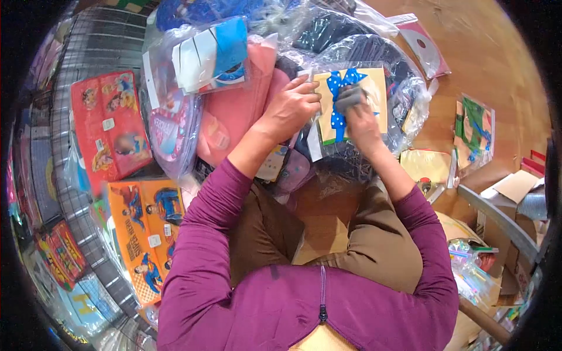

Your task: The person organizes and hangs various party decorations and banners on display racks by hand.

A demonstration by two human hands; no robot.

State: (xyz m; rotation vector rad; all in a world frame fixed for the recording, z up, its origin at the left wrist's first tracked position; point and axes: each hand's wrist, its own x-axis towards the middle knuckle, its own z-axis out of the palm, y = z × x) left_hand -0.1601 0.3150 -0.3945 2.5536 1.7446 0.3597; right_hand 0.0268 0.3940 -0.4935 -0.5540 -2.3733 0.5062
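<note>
Wiping in progress. Left hand (291, 106) grips left edge of bagged yellow card with blue dotted bow (351, 104), steadying it atop pile of wrapped goods (234, 88). Right hand (358, 117) clenched on grey cloth (350, 96), pressed against card's centre. Remaining surface apparently unwiped; extent cleaned indeterminable.
</note>
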